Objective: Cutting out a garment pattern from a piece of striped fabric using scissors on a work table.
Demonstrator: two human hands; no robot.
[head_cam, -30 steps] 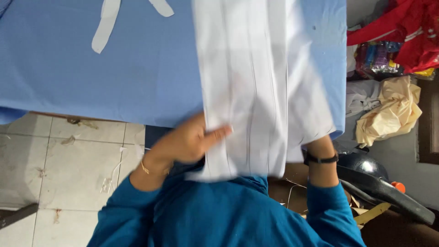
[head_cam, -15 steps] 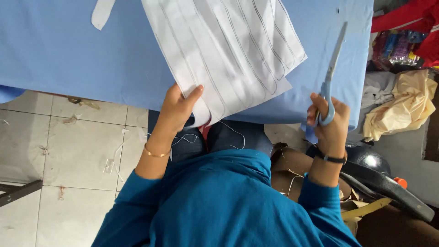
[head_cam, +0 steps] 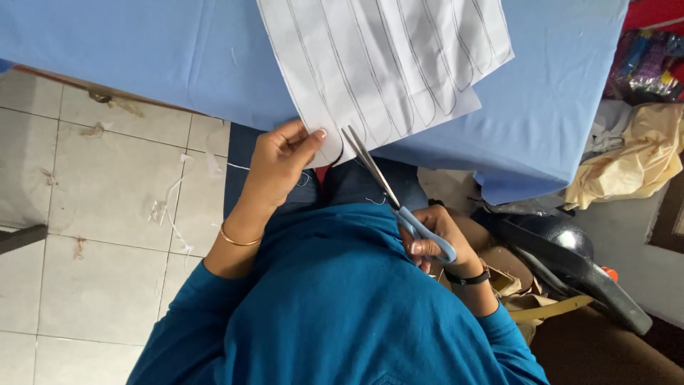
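Scissors (head_cam: 399, 196) with pale blue handles sit in the right hand (head_cam: 436, 239), fingers threaded through the loops and closed on them, blades parted in a narrow V that points up at the near edge of a white paper sheet (head_cam: 388, 64). That sheet, marked with long drawn strip outlines rounded at their ends, is the landmark: it lies on a blue cloth tabletop (head_cam: 164, 50) and its near corner overhangs the edge toward the person. The left hand (head_cam: 281, 167), just left of the blade tips, pinches that overhanging corner between thumb and fingers, the grip clamped on the paper, apparently to keep it taut where the blades meet it. A thin gold bangle (head_cam: 239, 239) circles the left wrist and a dark watch (head_cam: 467, 276) the right. A teal sleeved top (head_cam: 342, 306) fills the foreground below the sheet. Left of the sheet and below the tabletop, a pale tiled floor (head_cam: 100, 235) carries scattered thread scraps. Right of the sheet, beyond the tabletop corner, lie crumpled tan cloth (head_cam: 634, 160), a dark curved object (head_cam: 570, 264) and bright packets (head_cam: 652, 64), crowding the space beside the right elbow
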